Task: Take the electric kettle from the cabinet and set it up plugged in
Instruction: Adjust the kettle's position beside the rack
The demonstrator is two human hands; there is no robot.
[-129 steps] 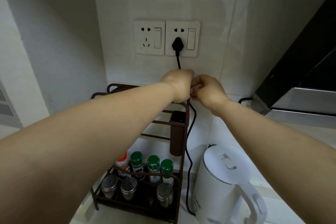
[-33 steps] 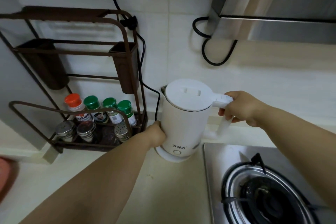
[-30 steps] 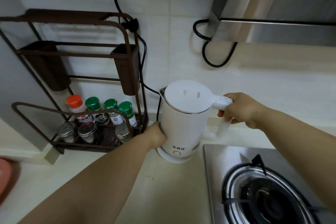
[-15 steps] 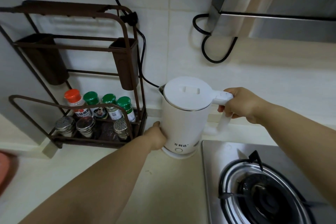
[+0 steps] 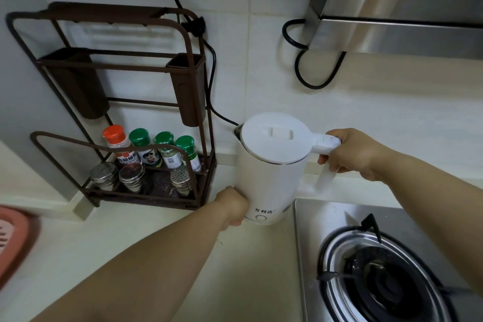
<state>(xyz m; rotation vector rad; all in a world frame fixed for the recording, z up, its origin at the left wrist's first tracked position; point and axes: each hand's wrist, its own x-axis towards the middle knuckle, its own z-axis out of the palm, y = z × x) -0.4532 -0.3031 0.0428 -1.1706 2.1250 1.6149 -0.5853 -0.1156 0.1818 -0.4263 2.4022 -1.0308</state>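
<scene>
Kettle [image 5: 269, 172] stands on counter [image 5: 162, 256] between rack [image 5: 146, 112] and stove [image 5: 379, 269].

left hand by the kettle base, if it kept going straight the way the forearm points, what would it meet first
The left hand already grips the low side of the white kettle, so the kettle body is met at once. Past it, that line probably leads to the tiled wall, though depth is hard to judge.

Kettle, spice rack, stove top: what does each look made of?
Kettle: apparently matte white plastic, no glare, with a thin metallic band under the lid. Spice rack: looks like dark brown coated metal, thin bent rods. Stove top: probably brushed stainless steel, grey with soft reflections.
</scene>
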